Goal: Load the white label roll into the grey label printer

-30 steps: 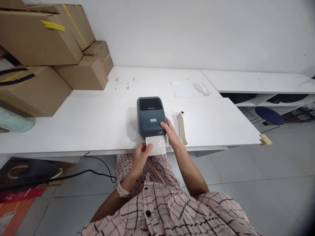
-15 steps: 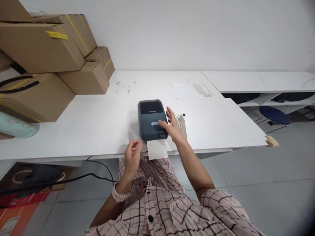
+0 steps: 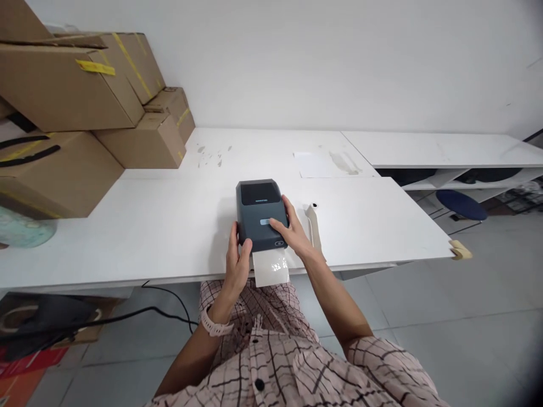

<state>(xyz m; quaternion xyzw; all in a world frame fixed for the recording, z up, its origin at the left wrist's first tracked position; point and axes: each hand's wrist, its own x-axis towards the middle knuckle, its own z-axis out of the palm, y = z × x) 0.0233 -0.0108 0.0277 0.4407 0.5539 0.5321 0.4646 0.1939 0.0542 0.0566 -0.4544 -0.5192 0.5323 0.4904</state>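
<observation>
A dark grey-blue printer [image 3: 253, 217] stands on the white table near its front edge. A blank white label sheet [image 3: 270, 268] sticks out of its front and hangs past the table edge. My left hand [image 3: 238, 260] is at the printer's front left corner, fingers along its side and thumb at the front, apart from each other. My right hand [image 3: 294, 229] lies along the printer's right side, with its thumb on the light button on top and its fingers spread around the side. Just right of that hand, a partly unrolled roll of paper [image 3: 314, 221] rests on the table.
Cardboard boxes [image 3: 63, 85] are piled on the left of the table [image 3: 169, 237], beside a pale green wrapped roll [image 3: 25, 229]. A white sheet [image 3: 313, 164] lies behind the printer. At the right are a tape piece [image 3: 460, 249] on the corner and a blue stool [image 3: 461, 204].
My left hand has moved up from below the printer to its left side and opened from a curl. My right fingers have come down against the right side. The view has shifted slightly.
</observation>
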